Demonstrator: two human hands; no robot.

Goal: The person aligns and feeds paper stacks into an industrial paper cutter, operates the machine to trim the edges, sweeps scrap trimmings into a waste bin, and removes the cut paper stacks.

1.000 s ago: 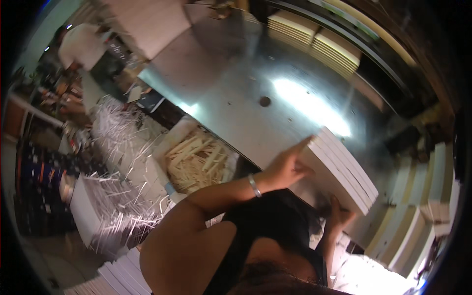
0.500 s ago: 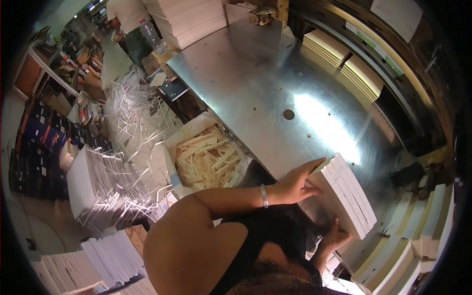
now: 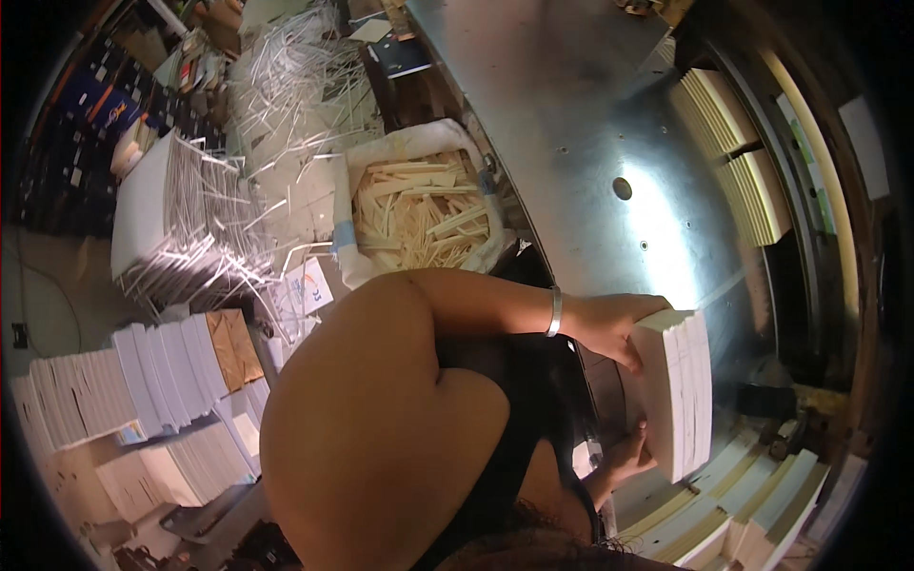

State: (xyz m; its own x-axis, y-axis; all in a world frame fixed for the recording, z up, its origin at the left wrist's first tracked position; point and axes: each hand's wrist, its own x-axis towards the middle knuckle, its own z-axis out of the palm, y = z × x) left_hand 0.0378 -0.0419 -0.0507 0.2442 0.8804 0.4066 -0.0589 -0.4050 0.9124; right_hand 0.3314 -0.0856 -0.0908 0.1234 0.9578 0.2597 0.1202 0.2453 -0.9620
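Between my two hands is a stack of white paper blocks [image 3: 681, 395], tipped on edge above the near right part of the metal worktable [image 3: 571, 143]. My left hand [image 3: 614, 324], with a silver bracelet at its wrist, grips the far end of the stack. Its thumb lies along the side. At the near end, my right hand [image 3: 626, 455] is closed on the stack, and some of its fingers are hidden behind the paper. Dark lines run between the blocks.
Cream paper stacks [image 3: 757, 195] stand along the machine's back. More paper blocks [image 3: 724, 514] lie at the near right. Left of the table are a bin of paper offcuts [image 3: 424, 214], a pile of white strips [image 3: 300, 76] and book stacks [image 3: 171, 371].
My view has turned, so the table and bin sit differently in it. Both hands still hold the paper stack, which now appears more upright and slightly farther right.
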